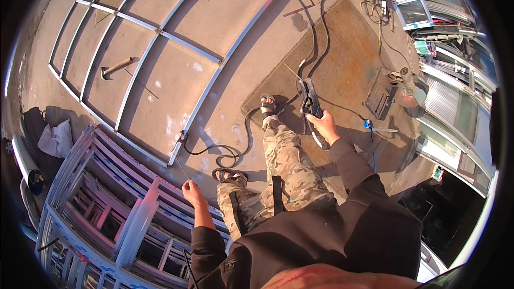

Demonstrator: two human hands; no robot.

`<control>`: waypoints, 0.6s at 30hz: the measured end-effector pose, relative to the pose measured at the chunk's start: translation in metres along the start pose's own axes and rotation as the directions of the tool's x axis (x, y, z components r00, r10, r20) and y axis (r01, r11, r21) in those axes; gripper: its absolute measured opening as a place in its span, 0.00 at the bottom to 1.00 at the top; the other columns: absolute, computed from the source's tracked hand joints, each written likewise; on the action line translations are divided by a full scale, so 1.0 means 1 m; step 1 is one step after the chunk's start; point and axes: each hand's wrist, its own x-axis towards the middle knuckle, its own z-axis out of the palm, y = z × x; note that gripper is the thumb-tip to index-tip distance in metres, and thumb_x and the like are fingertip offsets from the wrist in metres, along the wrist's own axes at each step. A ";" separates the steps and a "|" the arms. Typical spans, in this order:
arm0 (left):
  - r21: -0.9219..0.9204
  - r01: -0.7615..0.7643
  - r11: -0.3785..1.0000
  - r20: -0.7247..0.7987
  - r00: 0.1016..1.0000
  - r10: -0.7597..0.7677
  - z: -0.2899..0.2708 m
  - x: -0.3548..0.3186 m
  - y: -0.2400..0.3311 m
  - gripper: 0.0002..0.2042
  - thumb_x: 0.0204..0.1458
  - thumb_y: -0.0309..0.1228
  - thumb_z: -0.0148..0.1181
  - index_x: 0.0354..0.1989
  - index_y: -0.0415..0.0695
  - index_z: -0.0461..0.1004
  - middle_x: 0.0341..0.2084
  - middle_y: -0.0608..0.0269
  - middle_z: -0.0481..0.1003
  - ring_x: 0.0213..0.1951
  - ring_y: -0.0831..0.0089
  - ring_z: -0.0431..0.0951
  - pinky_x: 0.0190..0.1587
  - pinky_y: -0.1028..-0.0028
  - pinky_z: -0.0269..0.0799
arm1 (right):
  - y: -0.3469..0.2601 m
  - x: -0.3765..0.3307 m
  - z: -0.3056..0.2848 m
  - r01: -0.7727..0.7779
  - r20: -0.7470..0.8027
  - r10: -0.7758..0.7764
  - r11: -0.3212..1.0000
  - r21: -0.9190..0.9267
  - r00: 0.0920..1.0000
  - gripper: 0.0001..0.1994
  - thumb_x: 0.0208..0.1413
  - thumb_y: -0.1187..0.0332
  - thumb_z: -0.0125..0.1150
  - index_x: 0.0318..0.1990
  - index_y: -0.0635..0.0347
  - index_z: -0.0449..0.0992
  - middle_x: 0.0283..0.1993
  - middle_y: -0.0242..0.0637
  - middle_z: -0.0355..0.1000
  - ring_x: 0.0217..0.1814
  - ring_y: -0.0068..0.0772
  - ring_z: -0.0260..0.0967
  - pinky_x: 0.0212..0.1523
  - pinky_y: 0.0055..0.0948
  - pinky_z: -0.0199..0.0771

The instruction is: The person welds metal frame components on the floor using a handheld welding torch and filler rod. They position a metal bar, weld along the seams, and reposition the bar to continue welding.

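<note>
My left hand (194, 194) is closed in a pinch on a thin rod (182, 169), near the corner of a silver metal frame (184, 112). A dark clamp (181, 138) with a black cable sits at that corner. My right hand (325, 127) is wrapped around a long, dark handled object (310, 100) with pale edges, seen nearly edge-on; its exact kind is unclear. Another thin rod (293, 72) points up and left from its top. Black cables (322, 32) run close by. The frame's grid of bars lies flat on the concrete, left of my feet.
A hammer (116, 67) lies inside the frame. Stacked metal window frames (128, 219) fill the lower left, beside a white sack (55, 139). On the right are a cut-off saw (409, 93), a blue connector (368, 124) and stacked panels (455, 96). Cables loop near my sandals (230, 174).
</note>
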 end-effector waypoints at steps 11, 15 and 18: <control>-0.013 0.044 0.999 0.131 0.991 -0.042 0.215 -0.059 0.112 0.05 0.55 0.28 0.56 0.35 0.39 0.74 0.25 0.68 0.72 0.27 0.80 0.70 0.30 0.77 0.66 | -0.044 0.110 -0.066 -0.172 0.122 0.205 0.956 -0.239 0.971 0.19 0.51 0.59 0.61 0.42 0.65 0.68 0.28 0.46 0.73 0.27 0.43 0.74 0.29 0.43 0.73; -0.032 -0.053 0.998 0.241 0.969 0.059 0.257 -0.045 0.142 0.05 0.56 0.27 0.57 0.37 0.39 0.73 0.28 0.69 0.72 0.31 0.79 0.70 0.38 0.77 0.68 | -0.072 0.137 -0.111 0.262 -0.173 -0.330 0.907 -0.330 0.928 0.18 0.52 0.65 0.65 0.45 0.67 0.70 0.38 0.48 0.76 0.43 0.52 0.74 0.45 0.42 0.72; -0.035 -0.149 0.988 0.244 0.958 0.153 0.284 -0.022 0.167 0.05 0.55 0.26 0.58 0.37 0.39 0.73 0.29 0.68 0.73 0.32 0.78 0.71 0.39 0.76 0.69 | -0.101 0.144 -0.143 -0.018 0.008 0.018 1.000 -0.013 1.000 0.14 0.57 0.62 0.65 0.40 0.63 0.70 0.24 0.33 0.70 0.21 0.28 0.70 0.20 0.31 0.69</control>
